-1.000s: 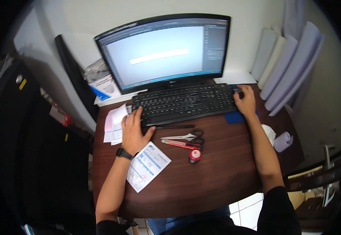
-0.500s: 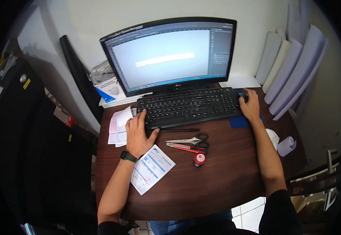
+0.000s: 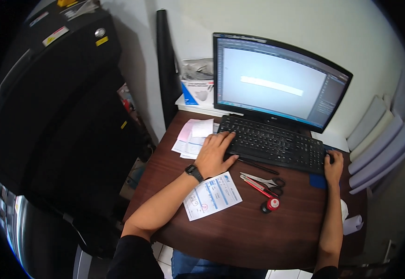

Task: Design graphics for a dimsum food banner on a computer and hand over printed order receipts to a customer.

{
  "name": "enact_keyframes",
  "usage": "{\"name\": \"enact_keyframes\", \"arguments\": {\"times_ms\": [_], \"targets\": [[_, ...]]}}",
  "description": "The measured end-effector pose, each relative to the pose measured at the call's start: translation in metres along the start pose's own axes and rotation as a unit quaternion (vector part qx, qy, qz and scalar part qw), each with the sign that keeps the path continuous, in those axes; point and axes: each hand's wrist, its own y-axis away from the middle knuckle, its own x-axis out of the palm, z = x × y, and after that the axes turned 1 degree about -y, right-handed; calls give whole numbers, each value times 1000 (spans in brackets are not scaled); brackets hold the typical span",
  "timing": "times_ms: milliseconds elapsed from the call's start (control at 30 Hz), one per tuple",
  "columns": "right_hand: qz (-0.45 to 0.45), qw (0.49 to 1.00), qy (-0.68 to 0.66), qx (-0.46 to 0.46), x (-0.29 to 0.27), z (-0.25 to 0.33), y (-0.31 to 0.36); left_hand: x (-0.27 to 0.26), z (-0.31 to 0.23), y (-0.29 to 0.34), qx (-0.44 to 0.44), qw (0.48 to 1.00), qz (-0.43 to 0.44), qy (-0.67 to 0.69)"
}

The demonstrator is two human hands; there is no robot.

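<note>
My left hand (image 3: 213, 154) rests at the left end of a black keyboard (image 3: 272, 145). Its fingers are apart on the near-left keys, with the thumb stretched out by the front edge; it wears a black watch (image 3: 194, 173). At the keyboard's right end, my right hand (image 3: 334, 168) curls over a dark computer mouse (image 3: 328, 155), mostly hidden by the fingers. The mouse lies on a blue pad (image 3: 318, 181). Behind the keyboard, a monitor (image 3: 277, 79) shows a pale strip on a light canvas. Below my left wrist lies a printed form (image 3: 215, 197).
Scissors (image 3: 277, 187), a red cutter knife (image 3: 258, 185) and a red-topped stamp (image 3: 270, 205) lie before the keyboard, near a black pen (image 3: 260, 167). Paper slips (image 3: 191, 139) sit left of my hand. Large paper rolls (image 3: 374, 135) stand right; a big black machine (image 3: 63, 116) stands left.
The view has swung left and tilted, so the desk appears farther right and more of the black machine shows. Both hands keep their places on keyboard and mouse. The on-screen strip looks plainer.
</note>
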Motion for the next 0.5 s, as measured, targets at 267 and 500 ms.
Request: {"name": "enact_keyframes", "arguments": {"times_ms": [267, 500], "targets": [[1, 1000, -3, -15, 1, -10, -3, 11, 9, 3, -1, 1000, 26, -14], [-5, 1000, -8, -9, 4, -10, -2, 16, 13, 4, -10, 998, 61, -19]]}}
